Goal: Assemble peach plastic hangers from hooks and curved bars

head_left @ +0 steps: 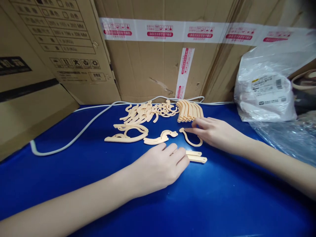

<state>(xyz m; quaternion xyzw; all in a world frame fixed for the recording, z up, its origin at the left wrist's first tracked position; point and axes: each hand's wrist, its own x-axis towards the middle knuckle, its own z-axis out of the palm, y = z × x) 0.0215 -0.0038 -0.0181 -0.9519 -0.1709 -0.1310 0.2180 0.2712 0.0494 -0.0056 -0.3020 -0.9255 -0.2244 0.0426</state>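
Note:
My left hand is closed over two straight beige strips, whose ends with holes stick out to the right of the fingers. Its fingertips are hidden. Farther right, my right hand has its index finger stretched to a beige hook with a rounded tip, and the palm side covers the hook's other end. The thumb is not visible. Left of the hook lie a small curved group of beige pieces and a larger arched group, all flat on the blue table.
A pile of beige curved pieces and a row of bent strips lie at the back. Behind stand cardboard boxes. A white cable runs along the left and back. Clear plastic bags sit on the right.

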